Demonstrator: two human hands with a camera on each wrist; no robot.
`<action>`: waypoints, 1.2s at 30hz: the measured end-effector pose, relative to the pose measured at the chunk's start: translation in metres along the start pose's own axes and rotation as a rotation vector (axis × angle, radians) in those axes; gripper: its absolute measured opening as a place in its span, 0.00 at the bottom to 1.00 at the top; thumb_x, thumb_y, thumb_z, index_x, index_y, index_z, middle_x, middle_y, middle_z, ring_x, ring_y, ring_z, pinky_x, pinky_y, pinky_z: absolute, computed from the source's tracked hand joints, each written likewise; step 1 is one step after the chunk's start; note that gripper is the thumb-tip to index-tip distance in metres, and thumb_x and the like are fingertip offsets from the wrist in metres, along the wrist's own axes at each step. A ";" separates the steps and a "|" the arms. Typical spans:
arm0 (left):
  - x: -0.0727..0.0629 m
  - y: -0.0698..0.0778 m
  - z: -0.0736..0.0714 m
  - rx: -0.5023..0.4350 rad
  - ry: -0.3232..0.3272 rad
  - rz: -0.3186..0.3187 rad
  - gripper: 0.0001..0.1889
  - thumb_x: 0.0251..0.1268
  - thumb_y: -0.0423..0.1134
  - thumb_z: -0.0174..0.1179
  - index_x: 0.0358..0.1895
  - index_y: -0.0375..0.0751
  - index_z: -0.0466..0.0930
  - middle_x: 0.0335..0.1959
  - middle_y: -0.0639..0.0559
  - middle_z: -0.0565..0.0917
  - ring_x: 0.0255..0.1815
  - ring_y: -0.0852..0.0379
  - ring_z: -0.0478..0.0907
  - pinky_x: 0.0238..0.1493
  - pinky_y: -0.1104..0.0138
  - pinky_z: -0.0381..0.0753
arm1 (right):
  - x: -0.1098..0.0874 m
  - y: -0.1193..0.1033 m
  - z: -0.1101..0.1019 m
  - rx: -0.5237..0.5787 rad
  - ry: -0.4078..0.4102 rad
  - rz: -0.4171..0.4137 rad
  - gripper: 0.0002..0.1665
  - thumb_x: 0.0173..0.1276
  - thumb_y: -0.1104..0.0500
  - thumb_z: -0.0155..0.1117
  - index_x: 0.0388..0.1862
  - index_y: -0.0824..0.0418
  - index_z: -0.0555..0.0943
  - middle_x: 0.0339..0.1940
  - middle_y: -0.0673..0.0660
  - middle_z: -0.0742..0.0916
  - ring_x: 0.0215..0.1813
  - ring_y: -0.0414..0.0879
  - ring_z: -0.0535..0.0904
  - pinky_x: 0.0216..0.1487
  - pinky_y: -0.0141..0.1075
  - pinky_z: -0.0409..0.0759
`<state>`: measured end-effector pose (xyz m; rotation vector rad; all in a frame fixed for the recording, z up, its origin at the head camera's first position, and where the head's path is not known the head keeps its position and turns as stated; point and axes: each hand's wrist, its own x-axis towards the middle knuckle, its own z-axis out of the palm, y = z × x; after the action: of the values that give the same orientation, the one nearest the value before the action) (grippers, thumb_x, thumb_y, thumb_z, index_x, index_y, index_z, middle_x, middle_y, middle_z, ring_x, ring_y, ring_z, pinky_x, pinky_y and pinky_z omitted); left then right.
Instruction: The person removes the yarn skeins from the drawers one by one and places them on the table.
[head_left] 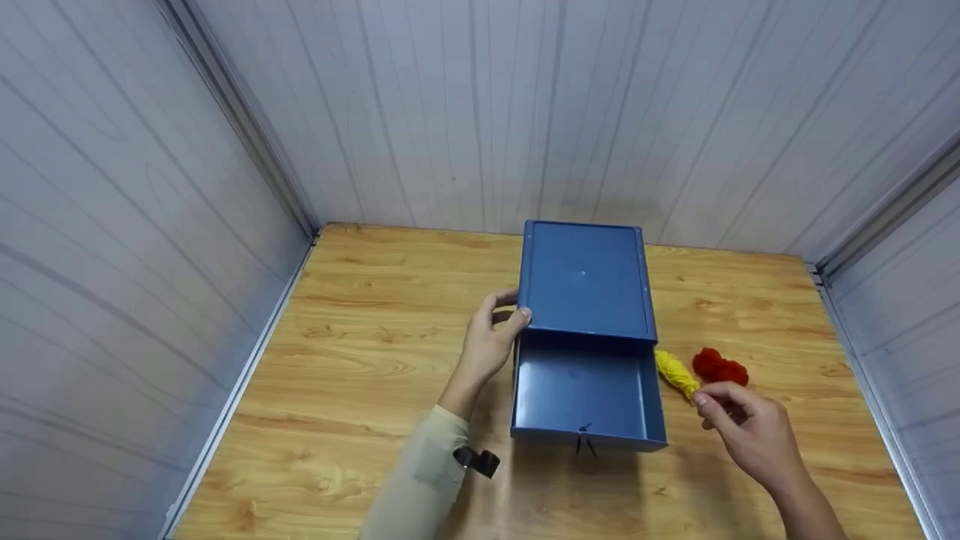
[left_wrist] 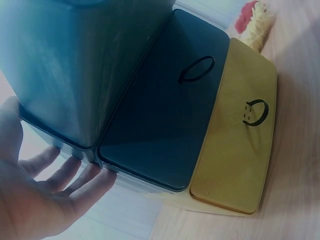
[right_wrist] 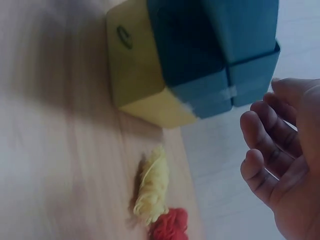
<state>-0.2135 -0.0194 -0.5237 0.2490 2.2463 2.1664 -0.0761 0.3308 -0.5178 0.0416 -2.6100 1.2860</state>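
Note:
A blue drawer unit (head_left: 585, 277) stands upright with its top drawer (head_left: 581, 390) pulled out and nothing inside. My left hand (head_left: 491, 337) rests on the unit's left side; its thumb lies at the top edge near the front. In the left wrist view, the fingertips (left_wrist: 107, 177) touch the side wall. The right hand (head_left: 754, 427) hovers to the right of the open drawer, fingers loosely bent and holding nothing. In the head view it overlaps the end of a yellow yarn bundle (head_left: 675, 373); the right wrist view shows that bundle (right_wrist: 153, 187) lying apart on the table.
Beside the yellow bundle lies a red yarn bundle (head_left: 720, 366). Below the pulled-out drawer are a closed dark blue drawer (left_wrist: 165, 105) and a yellow one (left_wrist: 235, 140), each with a black loop pull. Pale panel walls (head_left: 420, 112) enclose the wooden table (head_left: 360, 322).

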 end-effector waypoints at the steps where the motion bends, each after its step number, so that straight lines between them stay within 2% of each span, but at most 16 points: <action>1: 0.000 0.000 0.000 -0.001 0.000 0.001 0.24 0.71 0.42 0.62 0.66 0.38 0.76 0.63 0.40 0.79 0.58 0.39 0.79 0.57 0.57 0.82 | -0.002 -0.005 0.000 0.007 0.009 -0.006 0.04 0.73 0.63 0.67 0.40 0.57 0.88 0.28 0.49 0.88 0.26 0.41 0.83 0.28 0.29 0.81; 7: -0.001 -0.001 -0.001 -0.002 0.002 -0.001 0.23 0.70 0.42 0.62 0.66 0.38 0.76 0.63 0.41 0.79 0.57 0.40 0.79 0.57 0.57 0.80 | -0.012 -0.033 0.001 0.060 0.049 -0.053 0.08 0.70 0.69 0.67 0.35 0.56 0.88 0.25 0.50 0.87 0.23 0.42 0.82 0.26 0.28 0.81; 15: -0.001 0.002 -0.001 -0.002 0.005 0.004 0.23 0.71 0.41 0.62 0.66 0.39 0.76 0.62 0.41 0.79 0.57 0.40 0.78 0.56 0.58 0.81 | -0.024 -0.054 0.004 0.112 0.024 -0.110 0.15 0.68 0.73 0.67 0.33 0.53 0.87 0.23 0.50 0.85 0.22 0.42 0.80 0.25 0.29 0.80; 21: -0.003 0.001 -0.001 -0.004 0.007 -0.011 0.23 0.71 0.41 0.62 0.66 0.39 0.76 0.63 0.41 0.79 0.57 0.42 0.79 0.55 0.58 0.81 | -0.033 -0.066 0.007 0.083 -0.045 -0.107 0.15 0.68 0.70 0.68 0.32 0.49 0.86 0.21 0.44 0.84 0.21 0.42 0.79 0.25 0.29 0.78; 25: -0.003 -0.001 -0.001 -0.018 0.005 -0.019 0.23 0.70 0.41 0.62 0.66 0.38 0.76 0.62 0.41 0.79 0.58 0.39 0.79 0.55 0.58 0.82 | -0.040 -0.075 0.011 0.073 -0.096 -0.119 0.13 0.68 0.68 0.69 0.32 0.49 0.87 0.22 0.43 0.84 0.21 0.41 0.79 0.25 0.29 0.78; 32: -0.002 -0.001 0.000 -0.014 0.002 -0.020 0.24 0.70 0.42 0.62 0.66 0.37 0.76 0.63 0.40 0.79 0.58 0.38 0.78 0.55 0.59 0.82 | -0.051 -0.083 0.019 0.090 -0.170 -0.231 0.14 0.67 0.68 0.71 0.37 0.46 0.87 0.24 0.40 0.85 0.23 0.35 0.78 0.25 0.28 0.77; 36: -0.001 -0.001 0.000 -0.016 0.003 -0.012 0.24 0.70 0.42 0.62 0.66 0.37 0.76 0.62 0.40 0.79 0.58 0.39 0.78 0.55 0.59 0.82 | -0.054 -0.084 0.024 0.114 -0.223 -0.244 0.14 0.67 0.66 0.72 0.39 0.44 0.86 0.27 0.40 0.86 0.25 0.35 0.78 0.25 0.30 0.78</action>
<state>-0.2122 -0.0199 -0.5244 0.2313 2.2259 2.1792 -0.0174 0.2562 -0.4785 0.5352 -2.6018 1.4080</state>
